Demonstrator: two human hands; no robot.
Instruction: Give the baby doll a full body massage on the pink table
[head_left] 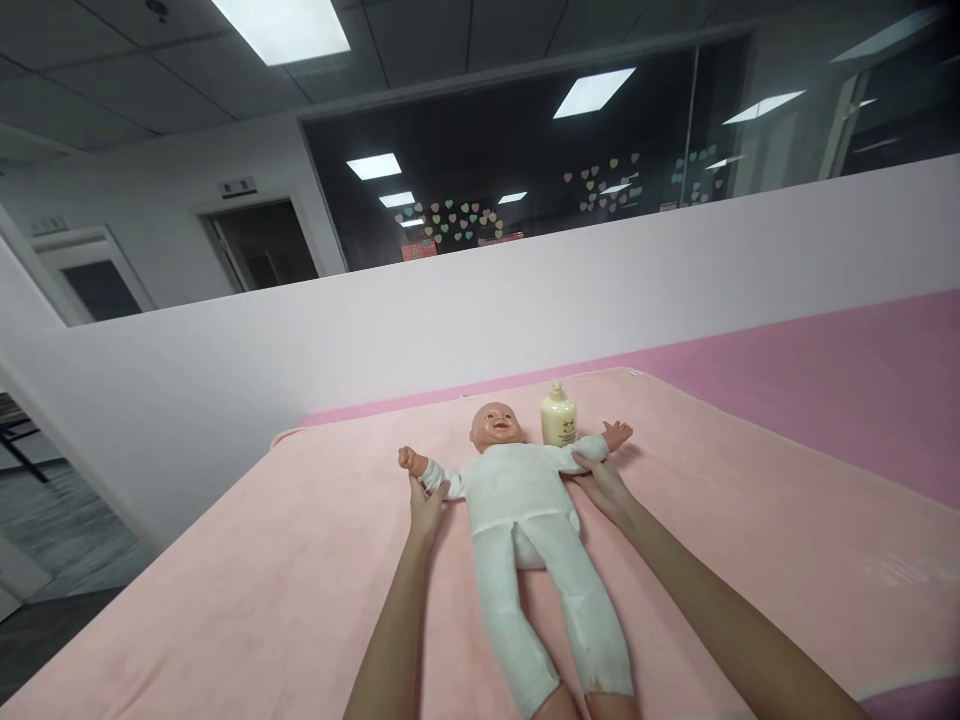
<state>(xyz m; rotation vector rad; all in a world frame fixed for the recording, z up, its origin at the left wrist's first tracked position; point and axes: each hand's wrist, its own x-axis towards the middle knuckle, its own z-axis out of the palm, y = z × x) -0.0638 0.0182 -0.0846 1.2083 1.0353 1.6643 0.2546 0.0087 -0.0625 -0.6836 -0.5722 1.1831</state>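
Observation:
A baby doll (pixel 517 485) in a white cloth body and legs lies on its back, head away from me, arms spread to both sides. My left hand (pixel 429 505) is closed round the doll's forearm on the left, just below its bare plastic hand. On the other side my right hand (pixel 602 487) grips the outstretched arm on the right, thumb on top; the fingers under the sleeve are partly hidden. A pale yellow pump bottle (pixel 559 415) stands upright beside the doll's head, just behind the right arm.
A pink towel (pixel 300 580) covers the surface under the doll. Behind it runs a white low wall (pixel 420 330) with dark glass above, dotted with heart stickers. Pink padding (pixel 847 380) lies to the right. The grey floor (pixel 75 530) shows at the left, beyond the towel's edge.

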